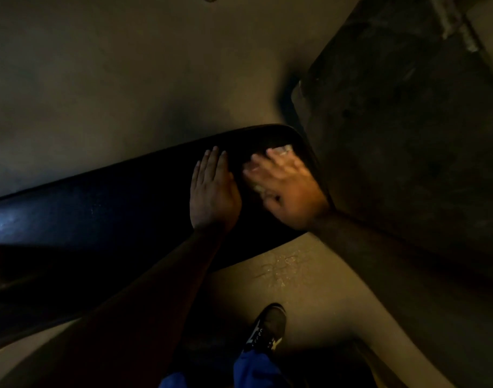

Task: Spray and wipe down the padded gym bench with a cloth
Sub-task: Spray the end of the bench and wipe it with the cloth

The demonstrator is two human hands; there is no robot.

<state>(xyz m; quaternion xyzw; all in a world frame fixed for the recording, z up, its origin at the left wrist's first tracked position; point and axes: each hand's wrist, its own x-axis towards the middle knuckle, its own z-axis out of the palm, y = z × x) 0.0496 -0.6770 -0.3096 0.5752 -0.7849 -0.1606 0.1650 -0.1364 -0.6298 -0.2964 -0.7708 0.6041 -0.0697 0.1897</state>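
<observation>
I have the padded bench (113,208) running from nine o'clock in toward the middle of my view, its rounded end stopping at about one o'clock from centre. My left hand (213,191) lies flat on the dark vinyl, fingers straight and together, gripping nothing; I judge it is there to brace me and steady the pad while the other hand works. My right hand (287,189) sits just beside it toward three o'clock, fingers spread and pressing down on the cloth (281,151), a pale wad that shows past the fingertips and under the palm. The hand is blurred, so I cannot tell whether the fingers pinch the cloth or merely push it. Working at the very end of the pad suggests I am wiping toward the edge.

A wet patch (284,267) glistens on the floor (99,79) at five o'clock from the hands, probably overspray. My shoe (270,329) stands at six o'clock. No spray bottle is in view. I can read no brand, label or writing anywhere.
</observation>
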